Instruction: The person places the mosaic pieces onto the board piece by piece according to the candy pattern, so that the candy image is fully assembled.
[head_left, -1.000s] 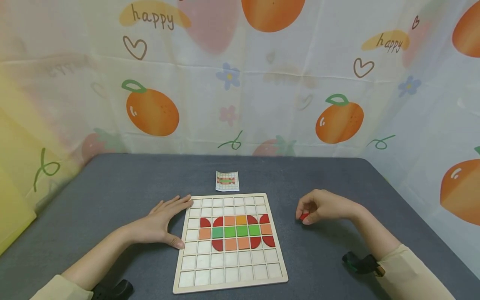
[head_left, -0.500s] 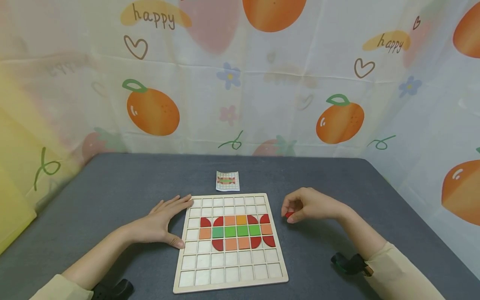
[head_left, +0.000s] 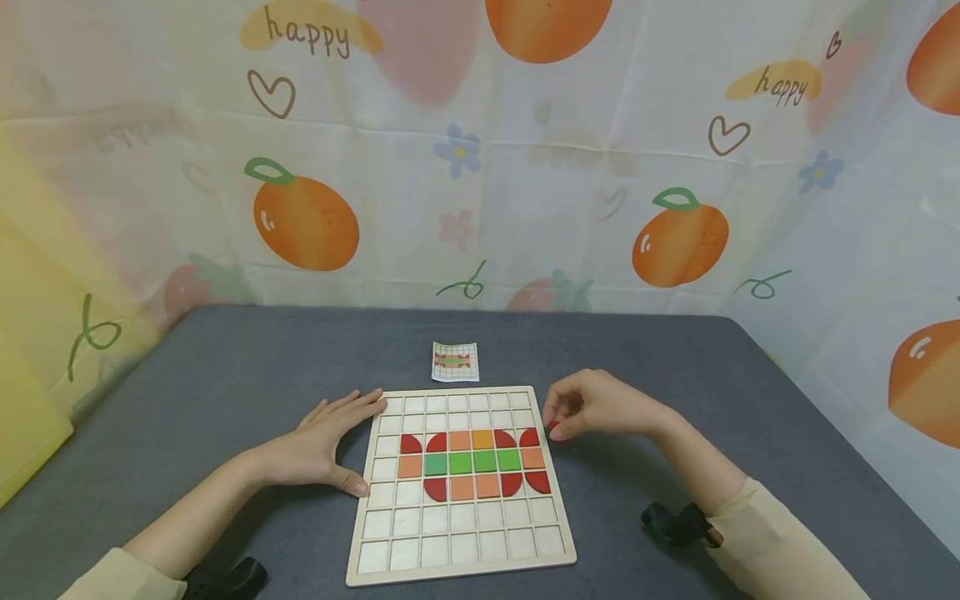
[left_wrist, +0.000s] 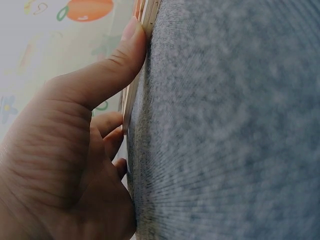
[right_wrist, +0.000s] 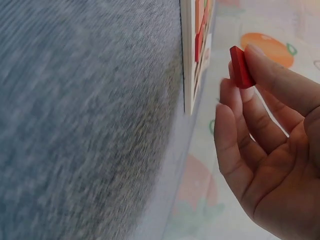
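A square wooden grid board (head_left: 461,575) lies on the dark table, with red quarter-round, salmon, orange and green tiles (head_left: 484,461) set in its middle rows. My left hand (head_left: 318,446) rests at the board's left edge, fingers spread and fairly straight, thumb on the rim. My right hand (head_left: 603,404) is just beyond the right edge. Between thumb and fingers it pinches a small red tile (right_wrist: 242,67), clearest in the right wrist view and mostly hidden in the head view. The tile is held apart from the board.
Behind the board lies a small card (head_left: 455,362) printed with a gridded coloured pattern. A fruit-printed curtain (head_left: 525,208) hangs beyond the dark table (head_left: 285,350). Dark wrist devices are strapped near both sleeves.
My right hand has moved left with the red tile, from well right of the board to close by its right edge. The left hand and the board have stayed put.
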